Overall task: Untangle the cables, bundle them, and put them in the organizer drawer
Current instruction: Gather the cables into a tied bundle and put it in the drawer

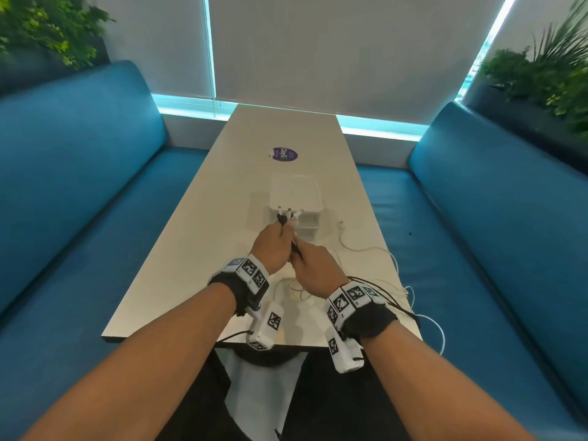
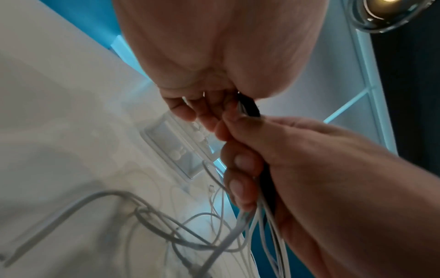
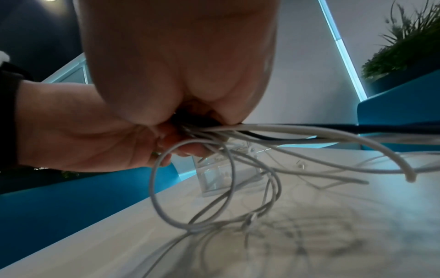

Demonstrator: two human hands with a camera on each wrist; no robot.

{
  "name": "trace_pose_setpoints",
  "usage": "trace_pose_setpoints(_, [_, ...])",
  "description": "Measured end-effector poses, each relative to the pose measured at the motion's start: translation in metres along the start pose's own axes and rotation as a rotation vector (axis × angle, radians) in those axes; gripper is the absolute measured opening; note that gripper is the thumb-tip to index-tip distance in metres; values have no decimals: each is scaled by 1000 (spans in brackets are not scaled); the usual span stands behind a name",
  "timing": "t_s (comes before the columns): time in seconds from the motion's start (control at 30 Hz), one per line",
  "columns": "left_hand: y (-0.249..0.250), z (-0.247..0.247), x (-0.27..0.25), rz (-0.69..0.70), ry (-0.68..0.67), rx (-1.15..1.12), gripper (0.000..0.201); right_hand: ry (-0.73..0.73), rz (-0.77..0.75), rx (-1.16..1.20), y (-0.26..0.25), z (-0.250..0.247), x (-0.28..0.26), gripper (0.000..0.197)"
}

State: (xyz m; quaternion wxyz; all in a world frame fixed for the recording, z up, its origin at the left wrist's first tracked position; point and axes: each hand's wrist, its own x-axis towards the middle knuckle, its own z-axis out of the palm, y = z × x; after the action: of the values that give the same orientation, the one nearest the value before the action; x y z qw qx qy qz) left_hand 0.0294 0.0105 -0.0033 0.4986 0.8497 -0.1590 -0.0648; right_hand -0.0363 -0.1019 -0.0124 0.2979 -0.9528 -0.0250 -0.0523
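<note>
A bunch of white and black cables (image 1: 287,215) is held upright over the table, its plug ends sticking out above my left hand (image 1: 276,241), which grips it. My right hand (image 1: 310,265) grips the same bunch just below, fist against fist. The slack (image 1: 366,249) trails right across the table and off its near right edge. The white translucent organizer drawer unit (image 1: 296,195) stands right behind the hands. In the left wrist view the right hand (image 2: 273,159) is wrapped round the cables (image 2: 269,225). The right wrist view has cables (image 3: 273,129) fanning out of the fist in loops.
The long white table (image 1: 286,128) carries a round purple sticker (image 1: 283,154) beyond the organizer. Blue benches (image 1: 79,186) run along both sides, with plants behind them. Black cables (image 1: 385,291) hang over the table's near right corner.
</note>
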Motion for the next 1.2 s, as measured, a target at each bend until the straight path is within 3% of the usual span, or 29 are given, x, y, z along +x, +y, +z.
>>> trace_pose_setpoints(0.2, [7,3,-1,24,116,8,42,-20,-37,57,-3,-13,1,43])
trace_pose_setpoints(0.3, [7,-9,5,4,189,-93,56,-39,123,-24,22,-21,-3,12])
trace_pose_setpoints(0.43, [-1,-32,21,-74,293,-301,48,-140,291,-79,63,-28,-25,18])
trace_pose_setpoints(0.6, [5,-58,19,-218,392,-483,27,-178,256,-49,61,-23,-28,34])
trace_pose_setpoints(0.73, [-30,-83,31,-248,476,-255,44,-191,205,-152,71,-15,-32,22])
trace_pose_setpoints(0.9, [-46,-105,7,-238,470,69,42,-117,63,-237,73,-5,-30,22])
trace_pose_setpoints(1.03, [-69,-114,1,-254,454,168,40,-141,133,-331,88,-7,-38,31])
trace_pose_setpoints(1.2, [-86,-124,-3,-265,469,259,40,-118,323,-417,110,-30,-56,20])
